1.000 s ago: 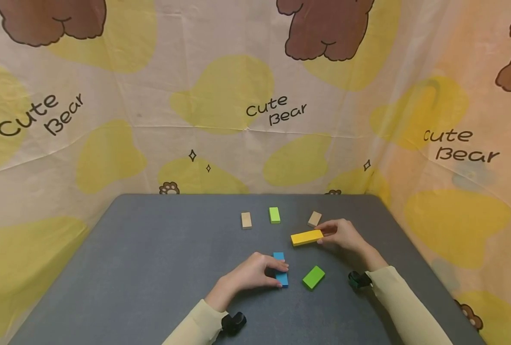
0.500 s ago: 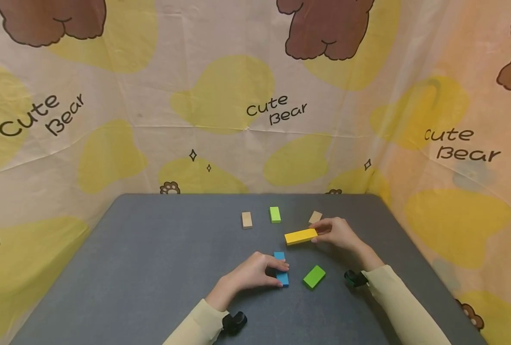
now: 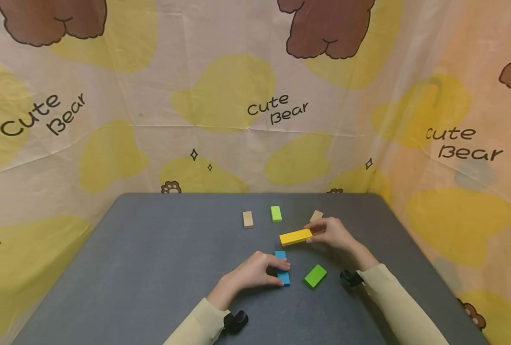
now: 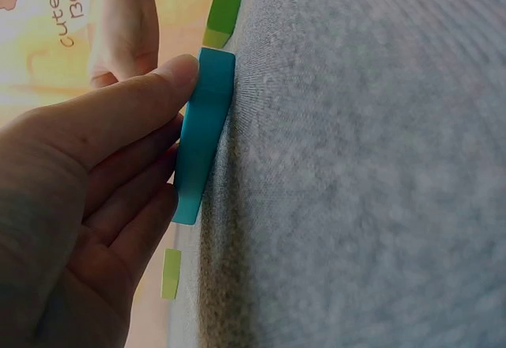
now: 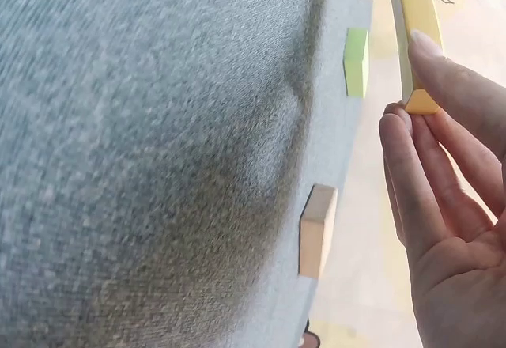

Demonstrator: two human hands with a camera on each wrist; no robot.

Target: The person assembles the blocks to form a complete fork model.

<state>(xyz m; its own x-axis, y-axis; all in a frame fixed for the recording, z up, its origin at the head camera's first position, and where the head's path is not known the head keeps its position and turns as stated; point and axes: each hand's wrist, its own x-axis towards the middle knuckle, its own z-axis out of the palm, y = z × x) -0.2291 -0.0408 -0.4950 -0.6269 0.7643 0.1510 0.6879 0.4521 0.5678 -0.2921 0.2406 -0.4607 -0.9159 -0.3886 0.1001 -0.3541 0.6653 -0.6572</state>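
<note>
A long blue block lies on the grey table, and my left hand holds it between thumb and fingers. In the left wrist view the thumb presses one end of the blue block while the fingers reach its far side. My right hand pinches a long yellow block by its right end, just beyond the blue one. From the right wrist view, the yellow block is off the table, between thumb and fingertips. A green block lies to the right of the blue block.
Toward the back of the grey table lie a wooden block and a light green block. Another wooden block is partly hidden behind my right hand. A printed cloth hangs behind the table.
My right hand has moved left with the yellow block, bringing it nearer the far end of the blue block. My left hand and the blue block have stayed in place.
</note>
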